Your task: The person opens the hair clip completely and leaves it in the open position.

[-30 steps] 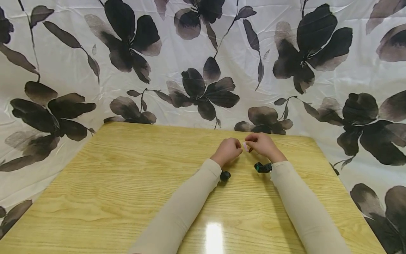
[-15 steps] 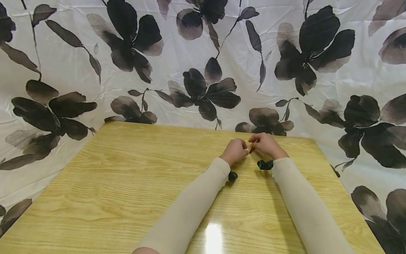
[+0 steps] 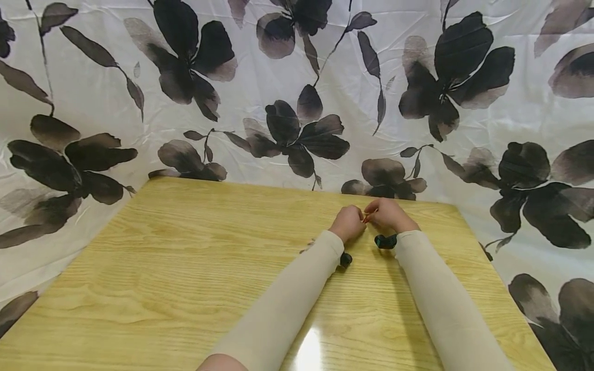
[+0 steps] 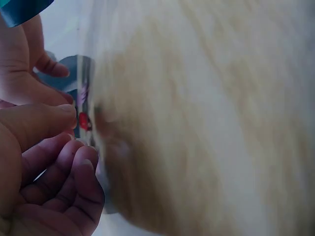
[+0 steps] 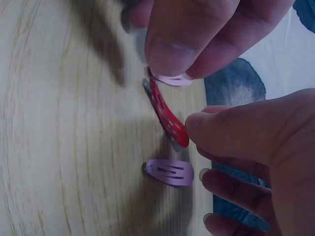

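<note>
Fingers of left hand (image 3: 347, 222) and right hand (image 3: 390, 214) crowd the red hair clip (image 5: 170, 120) beside a lilac hair clip (image 5: 170, 174), pinching or not I can't tell, so squeeze softly and bump nothing.

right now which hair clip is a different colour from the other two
The red clip, in the middle in the right wrist view; the upper clip, partly hidden by the left hand, and the lower clip are both pinkish-purple.
</note>
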### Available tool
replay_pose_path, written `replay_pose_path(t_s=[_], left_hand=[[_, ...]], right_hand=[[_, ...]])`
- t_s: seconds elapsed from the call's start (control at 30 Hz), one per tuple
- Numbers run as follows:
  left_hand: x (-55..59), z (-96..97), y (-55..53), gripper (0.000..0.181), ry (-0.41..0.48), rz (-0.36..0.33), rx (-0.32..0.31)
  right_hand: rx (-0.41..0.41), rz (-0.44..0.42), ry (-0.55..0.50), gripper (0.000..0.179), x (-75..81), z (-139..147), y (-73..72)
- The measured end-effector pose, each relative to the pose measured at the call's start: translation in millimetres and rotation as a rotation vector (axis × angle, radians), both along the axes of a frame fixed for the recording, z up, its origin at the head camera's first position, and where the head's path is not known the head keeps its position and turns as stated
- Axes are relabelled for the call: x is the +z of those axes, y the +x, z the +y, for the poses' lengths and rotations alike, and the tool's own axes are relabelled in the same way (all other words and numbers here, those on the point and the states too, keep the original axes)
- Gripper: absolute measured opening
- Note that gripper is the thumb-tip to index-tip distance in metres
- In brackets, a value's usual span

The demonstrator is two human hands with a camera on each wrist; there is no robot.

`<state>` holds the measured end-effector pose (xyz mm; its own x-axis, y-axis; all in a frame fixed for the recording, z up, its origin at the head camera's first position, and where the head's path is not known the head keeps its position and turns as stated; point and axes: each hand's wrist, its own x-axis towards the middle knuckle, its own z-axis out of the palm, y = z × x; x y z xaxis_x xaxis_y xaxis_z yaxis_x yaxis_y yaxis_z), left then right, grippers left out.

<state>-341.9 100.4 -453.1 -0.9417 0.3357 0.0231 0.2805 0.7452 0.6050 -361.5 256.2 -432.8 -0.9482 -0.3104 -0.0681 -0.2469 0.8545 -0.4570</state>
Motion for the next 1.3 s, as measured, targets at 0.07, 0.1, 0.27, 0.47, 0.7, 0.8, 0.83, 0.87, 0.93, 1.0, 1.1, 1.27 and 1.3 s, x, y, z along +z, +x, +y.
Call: replay_pose_path(t_s=[0.07, 0.1, 0.27, 0.47, 0.7, 0.8, 0.83, 0.87, 0.93, 1.0, 1.1, 1.27, 1.3], left_hand=[[-1.2, 0.9, 0.5, 0.007, -0.014, 0.003, 0.004], [-1.6, 1.3, 0.7, 0.007, -0.016, 0.003, 0.003], [-1.9, 3.5, 0.5, 0.008, -0.013, -0.002, 0.019], [-2.3, 5.8, -0.2, 0.012, -0.068, 0.025, 0.034], [-0.2, 6.5, 0.6, 0.014, -0.113, 0.031, 0.030], [-1.7, 6.1, 0.0, 0.016, -0.104, 0.030, 0.025], [-1.8, 5.7, 0.0, 0.016, -0.093, 0.026, 0.027], [-1.3, 5.0, 0.4, 0.016, -0.075, 0.018, 0.030], [-0.6, 3.2, 1.2, 0.016, -0.042, 0.011, 0.036], [1.1, 1.3, 2.2, 0.015, -0.007, 0.003, 0.043], [2.7, -0.9, 2.6, 0.014, 0.034, -0.007, 0.052], [1.3, -4.6, 1.9, 0.014, 0.101, -0.025, 0.066], [0.6, -5.4, 1.9, 0.014, 0.114, -0.026, 0.068]], right_hand=[[0.013, 0.010, 0.010, 0.024, -2.1, 0, -0.7], [0.019, 0.015, 0.016, 0.023, -2.8, 0, -0.9], [0.027, 0.024, 0.040, 0.018, -4.8, -2, -1.0], [0.018, 0.017, 0.049, 0.015, -5.2, -2, 0.3], [-0.003, 0.015, 0.031, 0.006, -5.5, 0, 2.2], [-0.013, 0.018, 0.012, 0.005, -5.0, 2, 4.8], [-0.015, 0.021, 0.005, 0.006, -4.8, 2, 6.0], [-0.018, 0.023, -0.005, 0.006, -4.6, 3, 7.3], [-0.016, 0.034, -0.022, 0.007, -4.3, 4, 9.6], [-0.014, 0.037, -0.049, 0.009, -3.7, 5, 11.7], [-0.019, 0.047, -0.090, 0.010, -3.9, 7, 14.3], [-0.041, 0.065, -0.137, 0.014, -6.7, 10, 17.8], [-0.044, 0.065, -0.144, 0.015, -7.7, 11, 18.2]])
